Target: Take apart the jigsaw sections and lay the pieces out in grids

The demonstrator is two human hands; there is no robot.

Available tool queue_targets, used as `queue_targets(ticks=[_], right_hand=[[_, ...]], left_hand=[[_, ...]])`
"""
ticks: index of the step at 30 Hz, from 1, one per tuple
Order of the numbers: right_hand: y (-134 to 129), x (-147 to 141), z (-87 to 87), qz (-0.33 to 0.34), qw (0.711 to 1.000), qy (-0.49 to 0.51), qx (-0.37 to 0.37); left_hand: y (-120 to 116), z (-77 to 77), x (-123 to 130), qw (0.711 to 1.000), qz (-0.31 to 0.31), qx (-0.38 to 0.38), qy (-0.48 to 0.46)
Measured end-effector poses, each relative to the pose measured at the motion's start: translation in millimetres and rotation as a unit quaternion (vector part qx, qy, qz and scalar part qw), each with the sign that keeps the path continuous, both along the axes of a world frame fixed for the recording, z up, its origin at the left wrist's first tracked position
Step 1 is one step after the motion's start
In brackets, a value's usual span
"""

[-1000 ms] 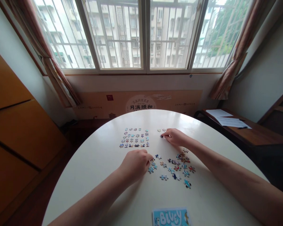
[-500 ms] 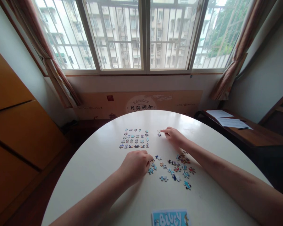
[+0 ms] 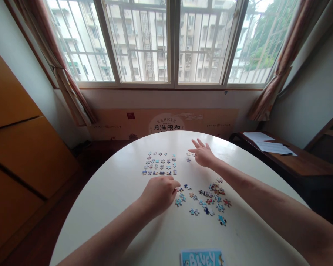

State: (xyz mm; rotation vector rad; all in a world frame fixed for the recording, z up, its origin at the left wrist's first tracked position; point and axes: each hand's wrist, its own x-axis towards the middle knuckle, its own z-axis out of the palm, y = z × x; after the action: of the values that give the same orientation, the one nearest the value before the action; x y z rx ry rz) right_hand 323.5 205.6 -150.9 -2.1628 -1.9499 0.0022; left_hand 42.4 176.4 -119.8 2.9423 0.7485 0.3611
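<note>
The right hand has lifted, fingers spread and empty, beside jigsaw pieces beyond the loose pile, seemingly between placements, while the left hand curls at the pile's left edge, grip unclear, and any pick calls for a fine pinch.

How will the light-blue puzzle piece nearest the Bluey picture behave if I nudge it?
The light-blue puzzle piece looks thin and flat, so it should slide rather than roll or tip. The glossy table probably offers little grip. Its knobs might snag neighbouring pieces.
</note>
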Motion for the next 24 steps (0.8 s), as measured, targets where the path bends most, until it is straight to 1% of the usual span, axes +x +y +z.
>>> queue_targets(ticks=[3,6,9,13,17,19,24], right_hand=[[-11,-1,1.7,0.010,1.000,0.000,0.015],[-23,-7,1.2,0.037,0.999,-0.004,0.001],[-30,-14,-1.2,0.042,0.999,-0.002,-0.014],[-29,-16,-1.2,0.024,0.999,0.012,-0.022],[-25,-6,3.0,-0.043,0.999,0.018,-0.002],[-24,0,3.2,-0.062,0.998,0.013,-0.006],[-22,8,-3.3,-0.049,0.998,-0.002,-0.026]], left_hand=[[0,0.1,0,1.000,0.000,0.003,0.006],[-1,0.9,1,1.000,-0.001,0.003,0.013],[-2,1.7,1,1.000,-0.004,0.003,0.019],[-3,2.1,1,1.000,-0.001,0.002,0.020],[-3,2.1,1,1.000,0.006,0.000,0.026],[-3,2.0,1,1.000,0.005,0.000,0.028],[-2,2.5,2,0.999,0.005,-0.006,0.035]])
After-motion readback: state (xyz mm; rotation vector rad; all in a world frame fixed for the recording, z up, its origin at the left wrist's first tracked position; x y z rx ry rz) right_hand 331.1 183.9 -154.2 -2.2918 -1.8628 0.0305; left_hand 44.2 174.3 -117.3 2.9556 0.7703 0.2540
